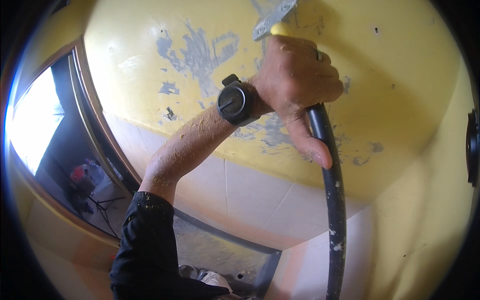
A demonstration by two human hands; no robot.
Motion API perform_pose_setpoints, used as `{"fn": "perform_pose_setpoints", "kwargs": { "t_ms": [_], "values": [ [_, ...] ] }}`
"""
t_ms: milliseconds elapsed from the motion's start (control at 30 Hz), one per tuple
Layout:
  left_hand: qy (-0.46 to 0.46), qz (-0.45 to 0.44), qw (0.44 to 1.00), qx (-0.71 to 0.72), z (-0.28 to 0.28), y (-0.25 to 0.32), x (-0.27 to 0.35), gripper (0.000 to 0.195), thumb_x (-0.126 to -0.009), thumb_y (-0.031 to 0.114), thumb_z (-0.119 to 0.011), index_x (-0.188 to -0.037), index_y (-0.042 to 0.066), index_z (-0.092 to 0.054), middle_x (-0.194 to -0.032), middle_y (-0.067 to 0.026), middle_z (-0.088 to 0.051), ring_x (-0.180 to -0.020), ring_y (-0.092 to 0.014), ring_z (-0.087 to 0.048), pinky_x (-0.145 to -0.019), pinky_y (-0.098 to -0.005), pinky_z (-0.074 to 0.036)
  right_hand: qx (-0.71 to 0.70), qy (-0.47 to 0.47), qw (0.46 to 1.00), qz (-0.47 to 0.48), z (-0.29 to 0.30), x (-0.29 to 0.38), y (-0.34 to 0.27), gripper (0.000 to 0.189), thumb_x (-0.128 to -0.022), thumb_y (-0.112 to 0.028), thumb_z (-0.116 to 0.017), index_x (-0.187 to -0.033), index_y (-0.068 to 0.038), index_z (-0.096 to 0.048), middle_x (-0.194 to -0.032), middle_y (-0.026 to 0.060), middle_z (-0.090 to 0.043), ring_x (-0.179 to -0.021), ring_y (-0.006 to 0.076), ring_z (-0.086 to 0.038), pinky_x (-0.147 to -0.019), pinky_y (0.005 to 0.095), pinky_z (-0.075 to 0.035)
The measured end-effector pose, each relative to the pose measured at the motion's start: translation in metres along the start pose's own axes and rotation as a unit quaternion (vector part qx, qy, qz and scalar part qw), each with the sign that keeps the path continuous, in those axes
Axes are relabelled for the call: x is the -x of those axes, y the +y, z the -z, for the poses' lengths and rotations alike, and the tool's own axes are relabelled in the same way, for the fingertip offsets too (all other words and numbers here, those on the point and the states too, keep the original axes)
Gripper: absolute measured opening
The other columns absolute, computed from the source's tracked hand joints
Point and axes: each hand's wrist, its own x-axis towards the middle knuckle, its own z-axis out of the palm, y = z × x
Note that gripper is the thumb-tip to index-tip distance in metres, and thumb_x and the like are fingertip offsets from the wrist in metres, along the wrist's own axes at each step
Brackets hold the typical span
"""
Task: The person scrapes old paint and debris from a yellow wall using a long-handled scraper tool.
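Note:
My left hand, with a ring and a black wristwatch, grips a long-handled scraper by its black handle, close to the head. Paint specks mark the handle, which runs down past the bottom of the view. Above my knuckles shows a grey metal scraper head with bolts, beside a yellow part. The head lies against or very near the yellow painted wall; contact is hard to tell. Grey scraped patches spread across that wall. Yellowish shavings cling to my forearm. My right hand is out of view.
Pale tiles line the lower wall. At left, a wood-framed doorway opens on bright light, a thin-legged black stand and plastic-wrapped items. Below are a dusty floor and a pale shoe. A black round fixture sits on the right wall.

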Motion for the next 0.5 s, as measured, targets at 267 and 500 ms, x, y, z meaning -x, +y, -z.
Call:
{"fn": "perform_pose_setpoints", "kwargs": {
  "t_ms": [267, 500],
  "values": [
    [0.004, -0.032, 0.999, -0.008, 0.032, -0.049, 0.017, 0.079, -0.071, 0.090, -0.059, -0.054, 0.015, -0.042, -0.052, 0.0012, -0.034, -0.043, -0.018, -0.041, -0.041, -0.0328, -0.031, -0.002, 0.023, 0.999, 0.023, -0.029, -0.029, -0.040, 0.033, -0.093, -0.009, -0.072, -0.122, 0.007, -0.069, -0.081, 0.0185, -0.072, -0.061, 0.0240, -0.068, -0.054, 0.0321, -0.051],
    [-0.081, -0.034, 0.994, -0.071, 0.139, -0.164, 0.010, 0.079, -0.072, 0.091, -0.057, -0.054, 0.016, -0.042, -0.051, 0.0016, -0.034, -0.043, -0.017, -0.040, -0.041, -0.0321, -0.031, -0.161, 0.088, 0.980, 0.083, -0.061, -0.148, -0.094, 0.030, -0.093, -0.005, -0.072, -0.120, 0.009, -0.070, -0.083, 0.0199, -0.074, -0.060, 0.0198, -0.068, -0.053, 0.0282, -0.050]
  ]
}}
